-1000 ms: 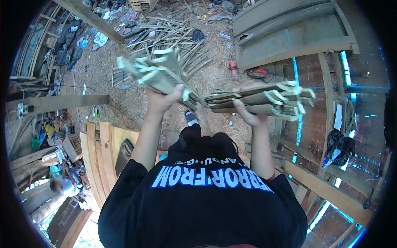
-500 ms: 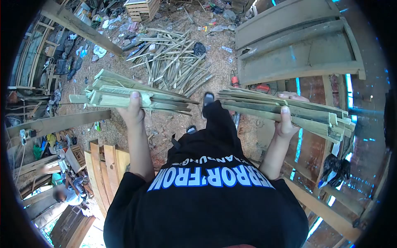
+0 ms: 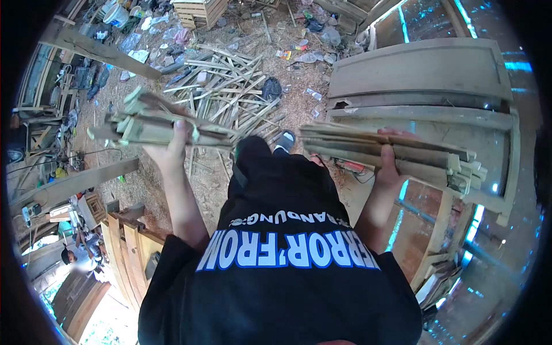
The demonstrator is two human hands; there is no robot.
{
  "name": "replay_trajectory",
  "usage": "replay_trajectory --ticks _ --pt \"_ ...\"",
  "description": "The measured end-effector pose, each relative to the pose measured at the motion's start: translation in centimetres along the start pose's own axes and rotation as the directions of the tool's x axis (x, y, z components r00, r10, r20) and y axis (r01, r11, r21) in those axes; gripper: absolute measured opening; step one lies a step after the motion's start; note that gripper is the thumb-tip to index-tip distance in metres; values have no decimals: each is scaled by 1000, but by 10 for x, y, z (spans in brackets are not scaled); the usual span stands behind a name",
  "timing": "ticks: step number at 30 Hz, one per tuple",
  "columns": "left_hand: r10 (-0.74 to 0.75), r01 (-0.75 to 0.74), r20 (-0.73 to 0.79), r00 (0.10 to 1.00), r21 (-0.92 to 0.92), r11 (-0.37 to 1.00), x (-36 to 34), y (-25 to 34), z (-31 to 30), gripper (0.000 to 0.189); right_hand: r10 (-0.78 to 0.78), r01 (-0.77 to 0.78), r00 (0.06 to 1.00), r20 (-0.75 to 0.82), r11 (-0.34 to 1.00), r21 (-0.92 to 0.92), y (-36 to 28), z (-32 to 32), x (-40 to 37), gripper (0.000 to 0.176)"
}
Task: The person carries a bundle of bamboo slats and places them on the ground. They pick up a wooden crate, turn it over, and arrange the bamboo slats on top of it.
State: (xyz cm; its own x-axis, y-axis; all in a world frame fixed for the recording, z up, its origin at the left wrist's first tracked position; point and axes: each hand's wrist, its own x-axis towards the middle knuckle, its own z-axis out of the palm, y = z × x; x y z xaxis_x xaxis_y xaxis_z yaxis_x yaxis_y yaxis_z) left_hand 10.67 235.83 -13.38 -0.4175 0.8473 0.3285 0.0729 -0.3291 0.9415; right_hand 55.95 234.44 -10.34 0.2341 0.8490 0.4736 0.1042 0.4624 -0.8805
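Note:
My left hand (image 3: 169, 146) is closed round a bundle of thin wooden strips (image 3: 152, 131), its thumb pressed on top. The strips lie roughly level and point inward, with ragged ends at the left, slightly blurred. On the other side, my right hand (image 3: 391, 164) grips a second bundle of wooden strips (image 3: 368, 146), thumb over the top and fingers partly behind it. Both bundles are held out in front of my body, apart from each other. Beyond them, a loose heap of wooden strips (image 3: 227, 86) lies on the ground.
A large wooden panel (image 3: 414, 75) leans at the right. A wooden beam (image 3: 100, 52) and a lower beam (image 3: 75, 184) jut in from the left. Boards (image 3: 129, 244) stand near my left elbow. A slatted crate (image 3: 198, 12) is at the back. Another person (image 3: 80, 256) is at far left.
I have moved forward, and one leg now swings ahead. Both bundles stay in my hands. The panel at right has come further into view.

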Motion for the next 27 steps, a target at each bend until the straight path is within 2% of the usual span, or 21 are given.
replay_trajectory --ticks 2,3,4,6,9,10,11,14,16,18,21,23,26,27 --pt "14 -14 -50 999 8 1000 20 -4 34 58 35 -36 999 -31 999 -28 8 3 38 47" --pt "8 -7 -58 998 9 1000 31 -4 46 58 -46 47 998 46 999 -8 13 2 61 48" --pt "25 -25 -25 999 21 999 43 -5 59 59 -48 48 997 53 999 -9 18 0 77 48" --pt "45 -45 2 999 28 999 71 -13 85 59 -148 150 981 122 989 -7 29 -4 111 48" --pt "-17 17 -36 999 17 1000 115 -32 128 56 -115 118 991 64 992 -41 45 -8 149 48" --pt "-20 20 -30 999 16 1000 129 -43 139 56 -113 117 992 51 989 -85 51 -11 160 49" --pt "-47 47 -14 999 34 998 146 -58 150 56 -56 54 998 -22 995 -81 58 -11 168 52" --pt "-108 107 7 994 33 994 200 -102 193 55 -34 29 998 -59 996 -87 83 -17 208 52" --pt "-108 84 158 981 147 986 242 -142 218 52 -20 16 995 -96 999 -44 114 -21 236 50" --pt "-108 66 204 973 203 977 281 -181 253 49 3 -8 994 -106 999 -51 148 -22 270 49" --pt "-161 138 221 962 116 984 346 -230 311 48 43 -52 989 -142 997 -57 205 -9 329 47" --pt "-246 237 194 950 68 969 395 -259 346 43 64 -77 990 -125 991 -106 242 5 382 45" --pt "-280 288 199 939 -9 958 460 -275 384 42 135 -155 977 -168 982 -110 293 40 458 47" --pt "-285 291 185 940 -3 957 480 -282 389 42 178 -193 975 -131 974 -116 305 50 483 49"
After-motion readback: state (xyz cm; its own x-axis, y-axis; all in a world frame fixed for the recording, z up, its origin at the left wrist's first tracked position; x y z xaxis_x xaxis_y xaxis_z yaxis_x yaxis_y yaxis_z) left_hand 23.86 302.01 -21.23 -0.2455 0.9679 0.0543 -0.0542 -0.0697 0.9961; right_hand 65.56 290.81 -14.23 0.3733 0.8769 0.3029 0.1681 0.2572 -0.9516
